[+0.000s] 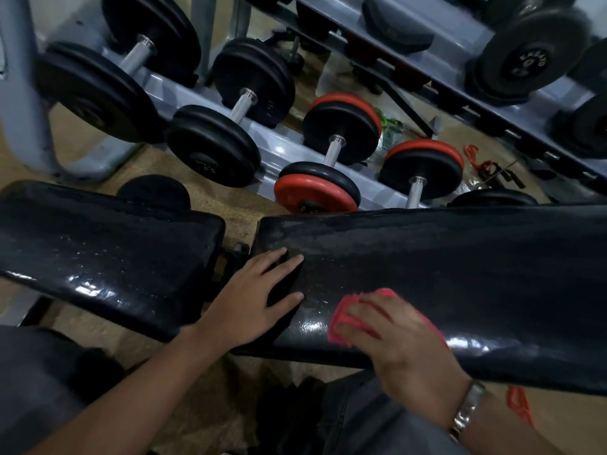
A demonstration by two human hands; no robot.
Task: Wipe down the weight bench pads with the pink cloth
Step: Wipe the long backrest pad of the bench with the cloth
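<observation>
Two black bench pads lie across the view with a gap between them: the shorter seat pad (pixel 108 254) on the left and the long back pad (pixel 460 267) on the right. Both look glossy and damp. My left hand (pixel 253 300) rests flat on the near left end of the long pad, fingers spread, holding nothing. My right hand (pixel 394 336) presses the pink cloth (pixel 341 320) onto the long pad's near edge, with the fingers covering most of the cloth.
A grey dumbbell rack (pixel 203 96) stands just behind the bench, holding black dumbbells (pixel 213 146) and red-and-black dumbbells (pixel 328 172). A second rack tier (pixel 460 57) runs along the upper right. Red straps (pixel 476 159) lie on the floor. My legs are under the bench's near edge.
</observation>
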